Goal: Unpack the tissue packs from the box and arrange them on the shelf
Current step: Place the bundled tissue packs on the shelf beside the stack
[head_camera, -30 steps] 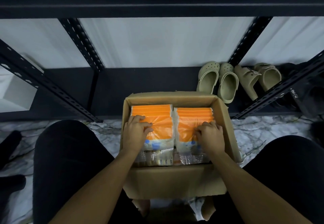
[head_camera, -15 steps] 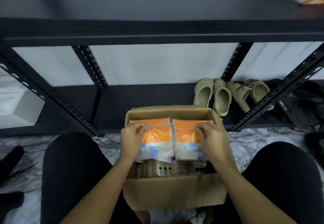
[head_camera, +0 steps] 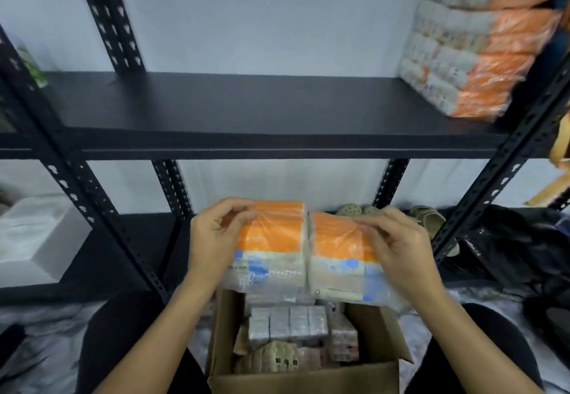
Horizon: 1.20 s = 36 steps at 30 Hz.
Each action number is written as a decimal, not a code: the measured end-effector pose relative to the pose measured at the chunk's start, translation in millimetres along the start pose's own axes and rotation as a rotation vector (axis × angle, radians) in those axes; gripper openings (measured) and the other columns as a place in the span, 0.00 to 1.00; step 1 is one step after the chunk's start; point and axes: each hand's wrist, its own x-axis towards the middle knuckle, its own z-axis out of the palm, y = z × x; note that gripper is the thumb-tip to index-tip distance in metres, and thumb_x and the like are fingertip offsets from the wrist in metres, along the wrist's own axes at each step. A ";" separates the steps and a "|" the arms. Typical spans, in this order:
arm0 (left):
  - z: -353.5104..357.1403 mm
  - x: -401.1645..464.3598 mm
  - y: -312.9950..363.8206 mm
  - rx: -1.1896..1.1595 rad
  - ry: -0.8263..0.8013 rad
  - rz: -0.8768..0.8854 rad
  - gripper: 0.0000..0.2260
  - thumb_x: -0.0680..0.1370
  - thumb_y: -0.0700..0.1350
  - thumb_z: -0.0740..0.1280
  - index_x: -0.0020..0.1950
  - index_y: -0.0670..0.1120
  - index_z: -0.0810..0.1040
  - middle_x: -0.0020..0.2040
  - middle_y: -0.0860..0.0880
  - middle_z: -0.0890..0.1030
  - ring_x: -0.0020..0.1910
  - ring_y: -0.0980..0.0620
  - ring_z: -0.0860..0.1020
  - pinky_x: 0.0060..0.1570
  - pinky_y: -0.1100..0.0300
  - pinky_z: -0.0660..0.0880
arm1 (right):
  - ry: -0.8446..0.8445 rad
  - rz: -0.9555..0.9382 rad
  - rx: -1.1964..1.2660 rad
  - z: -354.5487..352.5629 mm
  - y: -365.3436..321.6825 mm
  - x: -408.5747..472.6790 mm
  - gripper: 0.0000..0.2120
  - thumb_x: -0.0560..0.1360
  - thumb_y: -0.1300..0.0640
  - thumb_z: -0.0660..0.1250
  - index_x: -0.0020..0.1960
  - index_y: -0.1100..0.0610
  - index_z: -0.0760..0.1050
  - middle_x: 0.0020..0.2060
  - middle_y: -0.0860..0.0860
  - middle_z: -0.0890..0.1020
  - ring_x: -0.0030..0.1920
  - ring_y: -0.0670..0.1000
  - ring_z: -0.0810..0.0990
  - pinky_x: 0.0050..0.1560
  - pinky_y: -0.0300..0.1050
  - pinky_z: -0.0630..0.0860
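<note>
White wall (head_camera: 277, 17), marble floor (head_camera: 40, 347).

A pair of olive-green perforated foam clogs (head_camera: 357, 209) sits on the lowest dark board at the back, toes toward the pale wall (head_camera: 262, 17). Just beside them to the right lies a pair of tan slide sandals (head_camera: 430, 217), partly hidden. Further right, a heap of black bags or cloth (head_camera: 518, 245) slumps over the floor; its exact make cannot be told. At far left a white rectangular block (head_camera: 37, 233) rests low down. The floor is grey-veined marble tile (head_camera: 46, 344). At the right edge, some orange-brown straps (head_camera: 555, 177) hang, blurred.
</note>
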 end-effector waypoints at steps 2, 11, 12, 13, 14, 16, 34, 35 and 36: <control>-5.3 14.2 28.4 -0.024 -0.002 0.054 0.09 0.76 0.40 0.71 0.44 0.54 0.84 0.42 0.51 0.85 0.44 0.50 0.83 0.46 0.54 0.80 | 0.036 -0.049 -0.009 -20.9 -18.5 18.9 0.10 0.74 0.68 0.71 0.51 0.57 0.85 0.40 0.49 0.80 0.41 0.43 0.78 0.42 0.32 0.72; -23.9 87.5 130.3 -0.044 0.131 0.296 0.04 0.76 0.37 0.70 0.46 0.45 0.84 0.42 0.50 0.84 0.44 0.52 0.82 0.47 0.63 0.76 | 0.245 -0.256 -0.058 -87.6 -88.2 116.2 0.07 0.76 0.65 0.69 0.50 0.58 0.84 0.41 0.50 0.79 0.44 0.44 0.77 0.47 0.34 0.73; -25.1 96.1 138.3 -0.052 0.142 0.309 0.04 0.76 0.37 0.71 0.46 0.45 0.84 0.42 0.51 0.84 0.44 0.52 0.82 0.47 0.63 0.77 | 0.266 -0.274 -0.069 -90.2 -91.2 127.3 0.07 0.76 0.66 0.70 0.50 0.58 0.84 0.41 0.50 0.79 0.43 0.45 0.77 0.46 0.35 0.73; -25.7 105.1 144.8 -0.057 0.151 0.326 0.04 0.76 0.37 0.71 0.46 0.44 0.84 0.42 0.51 0.84 0.43 0.52 0.82 0.47 0.62 0.77 | 0.285 -0.290 -0.079 -91.7 -92.6 138.6 0.07 0.76 0.66 0.70 0.50 0.58 0.84 0.41 0.50 0.79 0.42 0.45 0.77 0.46 0.35 0.73; -26.1 114.3 149.6 -0.063 0.160 0.339 0.04 0.76 0.37 0.71 0.46 0.44 0.84 0.41 0.52 0.84 0.43 0.52 0.82 0.46 0.61 0.78 | 0.301 -0.306 -0.088 -92.0 -93.0 150.0 0.07 0.76 0.67 0.70 0.50 0.59 0.84 0.40 0.49 0.79 0.42 0.45 0.76 0.45 0.35 0.73; -25.6 132.5 154.4 -0.067 0.178 0.338 0.04 0.76 0.38 0.71 0.45 0.46 0.84 0.40 0.53 0.84 0.42 0.52 0.82 0.46 0.60 0.78 | 0.326 -0.339 -0.102 -89.7 -90.6 171.7 0.06 0.76 0.67 0.70 0.51 0.59 0.84 0.40 0.50 0.78 0.41 0.47 0.76 0.45 0.37 0.73; 16.7 221.6 58.8 0.656 0.112 0.395 0.09 0.82 0.49 0.63 0.56 0.52 0.82 0.49 0.56 0.82 0.49 0.55 0.77 0.56 0.54 0.74 | 0.249 -0.231 -0.440 4.7 -11.0 234.8 0.12 0.77 0.56 0.62 0.57 0.51 0.82 0.52 0.48 0.81 0.54 0.52 0.77 0.52 0.48 0.68; 17.6 221.5 55.3 0.739 0.089 0.441 0.11 0.83 0.50 0.61 0.60 0.52 0.81 0.54 0.55 0.83 0.53 0.54 0.78 0.60 0.55 0.72 | 0.226 -0.252 -0.441 11.6 -17.5 229.1 0.15 0.77 0.53 0.61 0.60 0.51 0.80 0.56 0.48 0.80 0.58 0.52 0.76 0.56 0.48 0.68; 18.2 221.0 50.9 0.810 0.069 0.474 0.14 0.83 0.52 0.58 0.62 0.52 0.80 0.58 0.55 0.82 0.58 0.54 0.78 0.64 0.55 0.69 | 0.178 -0.259 -0.457 18.6 -21.2 224.1 0.18 0.78 0.51 0.59 0.64 0.51 0.78 0.60 0.49 0.80 0.62 0.52 0.75 0.59 0.49 0.68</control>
